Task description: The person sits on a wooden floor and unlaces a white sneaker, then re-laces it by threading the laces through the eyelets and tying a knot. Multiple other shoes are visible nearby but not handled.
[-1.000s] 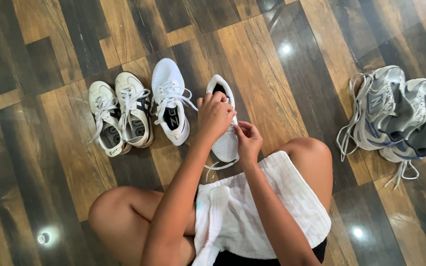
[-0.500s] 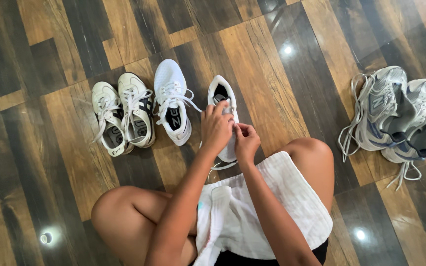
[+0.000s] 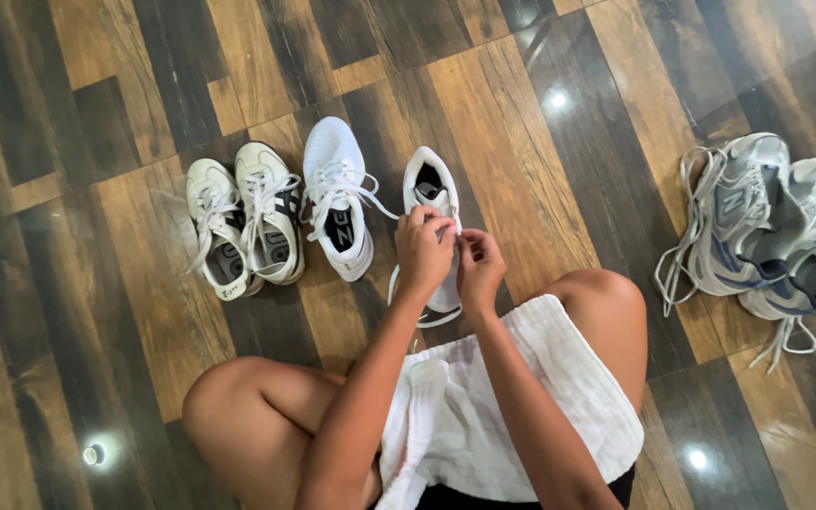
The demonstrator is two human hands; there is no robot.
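Note:
A white sneaker (image 3: 430, 185) lies on the wood floor in front of my crossed legs, heel opening pointing away. My left hand (image 3: 423, 250) and my right hand (image 3: 479, 269) rest on top of it, side by side, fingers pinched on its white laces (image 3: 453, 232). Just to its left lies its matching white sneaker (image 3: 336, 194) with loose laces trailing toward the first shoe. A white towel (image 3: 512, 406) covers my lap.
A pair of cream sneakers with dark stripes (image 3: 243, 222) lies at the left. Farther right sits a pair of grey and white running shoes (image 3: 767, 227) with grey socks stuffed in and laces spilling out. The floor is glossy wood planks (image 3: 569, 189).
Both hands have slid a little down the sneaker toward me while staying pinched on the laces. The view has shifted slightly.

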